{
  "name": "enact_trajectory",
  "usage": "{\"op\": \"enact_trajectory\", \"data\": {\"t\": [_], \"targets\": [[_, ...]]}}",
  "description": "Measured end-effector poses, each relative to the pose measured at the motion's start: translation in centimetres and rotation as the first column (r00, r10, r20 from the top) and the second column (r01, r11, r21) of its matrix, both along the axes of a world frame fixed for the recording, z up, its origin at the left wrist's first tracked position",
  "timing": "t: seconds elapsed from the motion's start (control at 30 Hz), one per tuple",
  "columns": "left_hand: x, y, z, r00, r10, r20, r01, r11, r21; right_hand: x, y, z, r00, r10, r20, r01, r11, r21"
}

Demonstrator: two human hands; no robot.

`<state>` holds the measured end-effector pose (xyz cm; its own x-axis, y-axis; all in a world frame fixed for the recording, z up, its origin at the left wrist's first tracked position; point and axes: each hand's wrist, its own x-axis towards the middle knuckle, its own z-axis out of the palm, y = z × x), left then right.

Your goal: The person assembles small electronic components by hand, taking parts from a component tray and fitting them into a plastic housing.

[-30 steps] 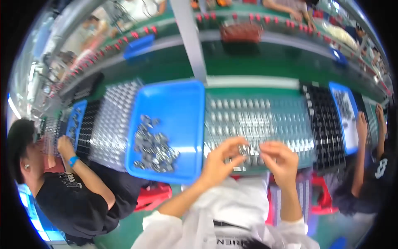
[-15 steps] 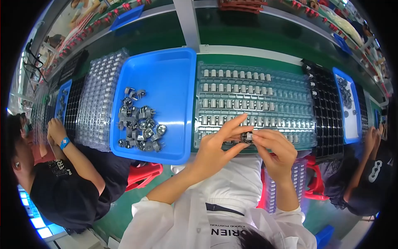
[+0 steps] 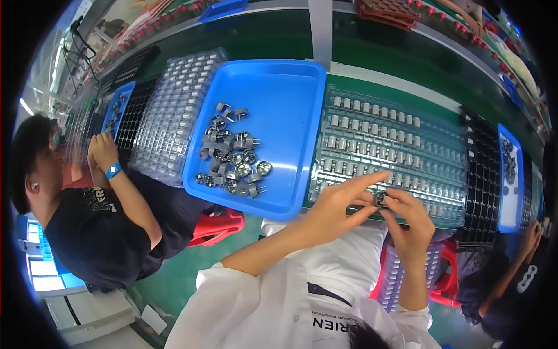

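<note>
My left hand (image 3: 337, 205) and my right hand (image 3: 410, 216) meet over the near edge of a clear plastic tray (image 3: 442, 145) filled with rows of small metal parts. Both pinch one small dark round component (image 3: 381, 199) between their fingertips. Left of my hands, a blue tray (image 3: 285, 93) holds a loose heap of grey metal components (image 3: 232, 157). My white sleeves come up from the lower edge.
A person in a black shirt (image 3: 87, 215) works at the left beside clear trays (image 3: 174, 116) and black grid trays (image 3: 125, 116). Another person's arm (image 3: 526, 244) shows at the right near a black grid tray (image 3: 479, 174) and a small blue tray (image 3: 510, 174). Red stools (image 3: 215, 227) stand below.
The view has tilted down and closer to the bench. My hands have come together at the clear tray's near edge and now hold the small component between them.
</note>
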<state>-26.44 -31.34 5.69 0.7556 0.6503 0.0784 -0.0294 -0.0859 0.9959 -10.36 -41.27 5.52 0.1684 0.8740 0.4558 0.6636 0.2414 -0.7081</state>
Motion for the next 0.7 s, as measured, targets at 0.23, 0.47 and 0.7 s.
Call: {"op": "enact_trajectory", "data": {"t": [0.23,0.47,0.7], "targets": [[-5.7,5.6,-1.1,0.720,0.637,-0.276,-0.125,0.510,0.851,4.3,-4.7,-0.9,0.937,-0.304,-0.173,0.288,0.951,-0.109],[-11.8,5.8,0.0,0.680,0.586,-0.441,0.073,0.545,0.835,10.2,-4.0,1.0,0.912,-0.409,-0.023,0.407,0.911,-0.060],[-9.5,7.6,-0.2,0.818,0.515,-0.257,-0.377,0.817,0.438,21.1,-4.8,-0.7,0.801,-0.574,0.167,0.587,0.809,-0.036]]}}
